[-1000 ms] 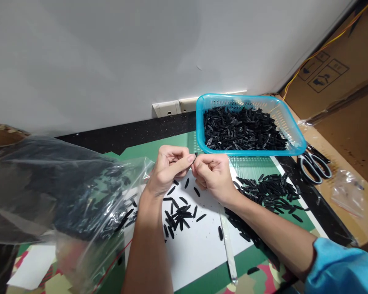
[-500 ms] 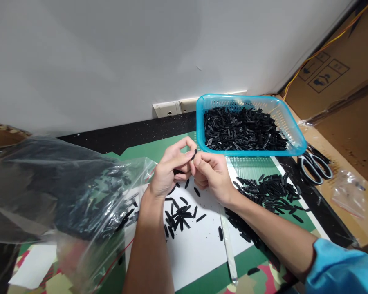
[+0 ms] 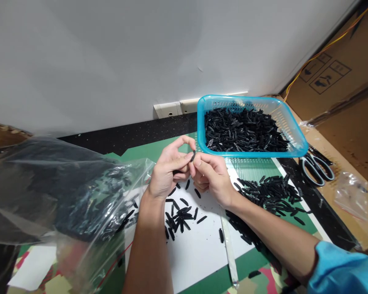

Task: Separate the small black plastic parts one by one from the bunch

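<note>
Between the thumb and forefinger of my left hand (image 3: 170, 169) is a small, slim black piece (image 3: 193, 156). Another dark piece shows in part under that thumb, within the curled fingers. My right hand (image 3: 212, 173) is closed beside it, its fingertips pinched at the lower end of the black piece; whether they hold anything more is hidden. Below both hands, loose black pieces (image 3: 180, 217) of the same kind lie on a white sheet (image 3: 196, 257). A larger heap of black pieces (image 3: 271, 194) lies to the right, partly behind my right forearm.
A blue plastic basket (image 3: 254, 154) full of black pieces stands at the back right. Scissors (image 3: 314, 169) and a small clear bag (image 3: 351, 194) lie right of it. A large clear zip bag (image 3: 88, 204) covers the left. A pale strip (image 3: 229, 249) crosses the sheet's right edge.
The black piece in my left fingers has tilted more upright and shifted slightly down. Both hands stay together in nearly the same place; the view has moved very slightly.
</note>
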Demonstrator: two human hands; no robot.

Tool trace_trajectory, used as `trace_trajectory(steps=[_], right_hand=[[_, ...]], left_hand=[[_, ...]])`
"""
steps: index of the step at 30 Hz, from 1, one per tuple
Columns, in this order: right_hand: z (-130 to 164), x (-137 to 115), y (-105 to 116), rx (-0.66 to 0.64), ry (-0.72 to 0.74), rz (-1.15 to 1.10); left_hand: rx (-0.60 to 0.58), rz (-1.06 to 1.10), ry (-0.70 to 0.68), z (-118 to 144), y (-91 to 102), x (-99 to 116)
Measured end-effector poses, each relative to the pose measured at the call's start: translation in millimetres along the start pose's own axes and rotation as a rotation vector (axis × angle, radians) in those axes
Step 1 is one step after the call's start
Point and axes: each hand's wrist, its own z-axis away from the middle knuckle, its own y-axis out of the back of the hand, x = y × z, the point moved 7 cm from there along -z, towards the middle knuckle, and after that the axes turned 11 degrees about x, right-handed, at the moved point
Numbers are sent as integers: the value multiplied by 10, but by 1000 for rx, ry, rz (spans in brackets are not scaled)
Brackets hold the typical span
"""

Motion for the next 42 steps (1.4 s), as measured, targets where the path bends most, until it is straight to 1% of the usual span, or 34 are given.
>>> trace_trajectory(steps=[12, 23, 29, 33, 37, 42], right_hand=[[24, 11, -37, -35, -34, -7], [48, 40, -69, -66, -88, -2], [45, 34, -76, -81, -84, -5], [43, 33, -72, -81, -81, 3], [36, 26, -54, -51, -57, 33], [1, 5, 52, 72, 54, 94]], left_hand=[[1, 2, 12, 12, 18, -17], [12, -15, -29, 12, 52, -11], [11, -5, -73, 21, 38, 42], [-9, -6, -96, 24, 46, 56], [-40, -22, -103, 27, 59, 38], [-59, -31, -106, 16, 5, 5]])
